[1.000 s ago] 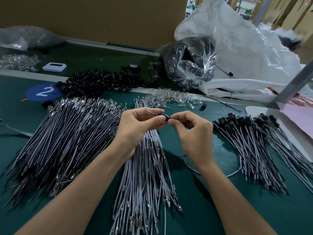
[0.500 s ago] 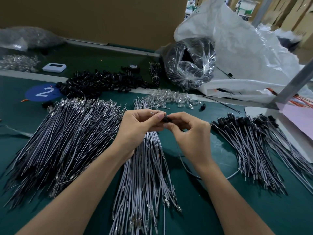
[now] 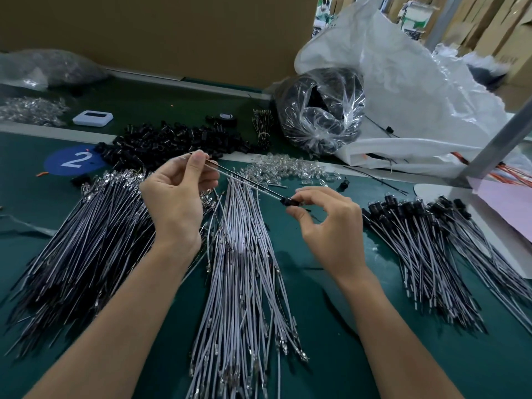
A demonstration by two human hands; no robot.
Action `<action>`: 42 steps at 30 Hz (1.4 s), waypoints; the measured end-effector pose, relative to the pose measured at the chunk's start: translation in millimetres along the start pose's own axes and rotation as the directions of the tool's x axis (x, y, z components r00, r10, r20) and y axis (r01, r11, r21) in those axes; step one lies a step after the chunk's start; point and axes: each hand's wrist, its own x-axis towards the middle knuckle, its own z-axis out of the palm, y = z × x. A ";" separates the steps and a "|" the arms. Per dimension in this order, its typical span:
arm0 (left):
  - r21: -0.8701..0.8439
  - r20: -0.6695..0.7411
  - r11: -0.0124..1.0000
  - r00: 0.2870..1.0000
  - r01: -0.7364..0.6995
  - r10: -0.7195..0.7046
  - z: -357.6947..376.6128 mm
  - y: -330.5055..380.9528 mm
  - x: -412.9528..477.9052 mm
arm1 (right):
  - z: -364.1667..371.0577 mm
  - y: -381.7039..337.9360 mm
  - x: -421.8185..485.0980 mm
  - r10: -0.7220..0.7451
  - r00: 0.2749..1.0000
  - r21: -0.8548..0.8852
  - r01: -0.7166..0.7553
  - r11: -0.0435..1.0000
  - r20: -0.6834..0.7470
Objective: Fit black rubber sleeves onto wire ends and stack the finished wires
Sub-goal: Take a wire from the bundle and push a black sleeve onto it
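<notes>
— Where is the wire [image 3: 247, 182]?

— In the air above the middle pile [image 3: 244, 269], stretched slantwise between both hands. The left hand [image 3: 178, 197] pinches its far end between thumb and fingers, raised, near the loose sleeves [image 3: 172, 142].

— And the right hand [image 3: 331, 226]?

— Lower down, it pinches a sleeve [image 3: 288, 201] between thumb and forefinger. The sleeve sits on the wire's near end; the other fingers curl loosely and hold nothing.

— The finished ones?

— In a stack [image 3: 431, 254] on the right of the table [image 3: 331, 312], black caps pointing away. It lies well apart from the middle pile.

— What lies on the left?

— A big, darker pile of wires [image 3: 86, 240], metal tips toward a blue disc [image 3: 74, 160] marked 2. Clear bits [image 3: 288, 171] lie beyond the middle pile.
</notes>
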 end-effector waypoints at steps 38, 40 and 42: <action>-0.217 -0.027 0.968 0.991 0.125 -0.134 -15.1 6.7 14.9 | -3.5 19.1 3.4 0.219 0.972 0.052 -0.215 0.975 -0.088; -0.274 -0.141 0.958 0.982 0.085 -0.128 -18.7 10.2 21.4 | -6.1 25.2 5.8 0.261 0.959 0.052 -0.257 0.965 -0.109; -0.274 -0.185 0.961 0.977 0.050 -0.104 -17.9 10.9 22.0 | -7.3 26.1 7.1 0.284 0.953 0.080 -0.277 0.958 -0.104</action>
